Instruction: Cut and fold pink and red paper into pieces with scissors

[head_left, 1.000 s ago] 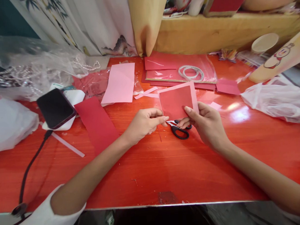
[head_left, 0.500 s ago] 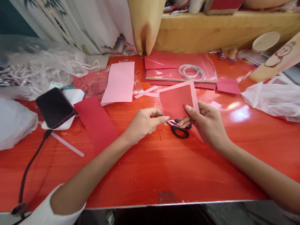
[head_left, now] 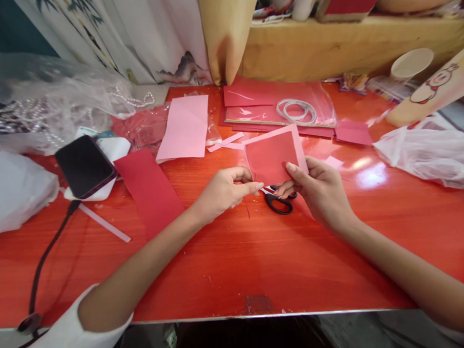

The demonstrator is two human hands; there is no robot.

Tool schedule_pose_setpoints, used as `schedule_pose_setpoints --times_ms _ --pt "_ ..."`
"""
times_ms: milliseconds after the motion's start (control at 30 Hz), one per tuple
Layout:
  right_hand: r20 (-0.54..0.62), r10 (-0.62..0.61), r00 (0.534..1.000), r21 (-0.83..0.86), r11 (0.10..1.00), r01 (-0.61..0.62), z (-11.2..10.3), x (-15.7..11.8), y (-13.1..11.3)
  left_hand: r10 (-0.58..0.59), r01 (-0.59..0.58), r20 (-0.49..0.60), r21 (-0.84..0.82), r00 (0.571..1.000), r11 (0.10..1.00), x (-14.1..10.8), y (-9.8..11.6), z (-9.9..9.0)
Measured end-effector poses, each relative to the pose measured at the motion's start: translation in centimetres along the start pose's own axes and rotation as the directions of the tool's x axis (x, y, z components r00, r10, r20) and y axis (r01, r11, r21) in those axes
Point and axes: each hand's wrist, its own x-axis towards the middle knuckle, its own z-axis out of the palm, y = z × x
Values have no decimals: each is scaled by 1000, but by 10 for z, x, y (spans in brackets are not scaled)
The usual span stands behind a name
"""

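Both hands hold up a small square of layered paper (head_left: 271,154), a darker red piece against a light pink one whose border shows along the top and right. My left hand (head_left: 233,192) is closed, pinching the lower left corner between thumb and fingers. At the lower right edge, my right hand (head_left: 321,188) is closed on the paper, its thumb lying on the front face. Beneath the paper lie scissors (head_left: 279,205) with black handles; their blades are mostly hidden by the paper and my left fingers.
To the left are a red paper strip (head_left: 150,193), a black phone (head_left: 85,166) and a pink sheet (head_left: 184,127). Behind the hands lies a stack of red paper (head_left: 247,96) with white coiled rings (head_left: 296,112). A white plastic bag (head_left: 427,152) sits on the right.
The paper square has tilted and shifted very slightly left at its top. My left thumb has moved a little to the right along the lower edge.
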Motion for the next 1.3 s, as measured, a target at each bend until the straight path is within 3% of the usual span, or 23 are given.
schedule_pose_setpoints --times_ms 733,1300 --pt "23 -14 1000 31 999 13 -2 0 3 9 -10 15 10 1000 1000 0 -3 0" --pt "27 17 999 25 1000 -17 -2 2 3 17 -16 -49 31 999 999 -1 1 0"
